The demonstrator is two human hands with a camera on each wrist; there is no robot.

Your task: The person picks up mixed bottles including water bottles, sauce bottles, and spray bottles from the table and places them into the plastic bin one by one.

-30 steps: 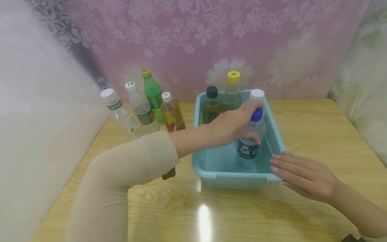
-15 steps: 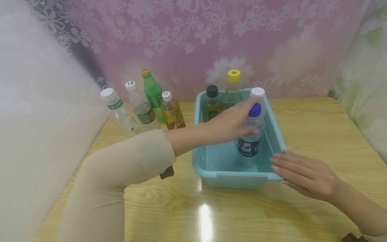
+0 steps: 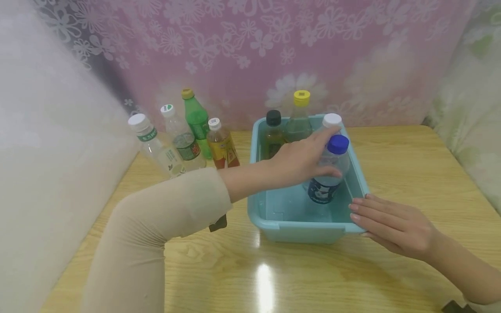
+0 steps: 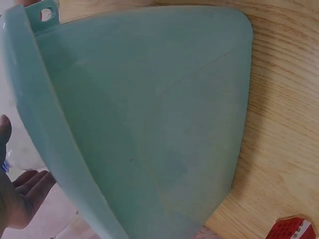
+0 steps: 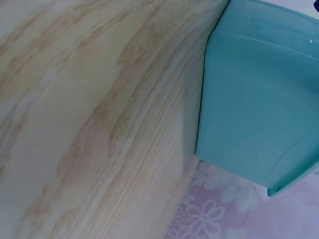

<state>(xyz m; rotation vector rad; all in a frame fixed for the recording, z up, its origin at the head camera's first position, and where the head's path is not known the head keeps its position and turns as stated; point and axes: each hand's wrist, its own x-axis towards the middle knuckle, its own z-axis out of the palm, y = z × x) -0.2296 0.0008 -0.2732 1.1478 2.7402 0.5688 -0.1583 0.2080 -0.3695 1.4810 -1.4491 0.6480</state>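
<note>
In the head view my left hand [image 3: 299, 161] reaches into a light blue plastic bin [image 3: 303, 225]. Its thumb and index finger stretch out on either side of a clear bottle with a blue cap [image 3: 338, 144] and dark blue label; contact is partly hidden. That bottle leans rightward inside the bin. A white-capped bottle [image 3: 332, 120] stands behind it. The left wrist view shows the left hand [image 4: 22, 196] past the bin's rim, thumb apart from the fingers. My right hand [image 3: 395, 226] rests with extended fingers on the bin's near right corner.
Also in the bin are a black-capped bottle [image 3: 273, 130] and a yellow-capped bottle [image 3: 300, 113]. To its left stand a green bottle [image 3: 197, 119], an orange-labelled bottle [image 3: 223, 145] and two clear bottles with white caps. All rest on a wooden table [image 3: 219, 269] before a floral backdrop.
The left hand's fingers and thumb have straightened around the blue-capped bottle. The bottle's top has tipped rightward. My right hand stays at the bin's corner.
</note>
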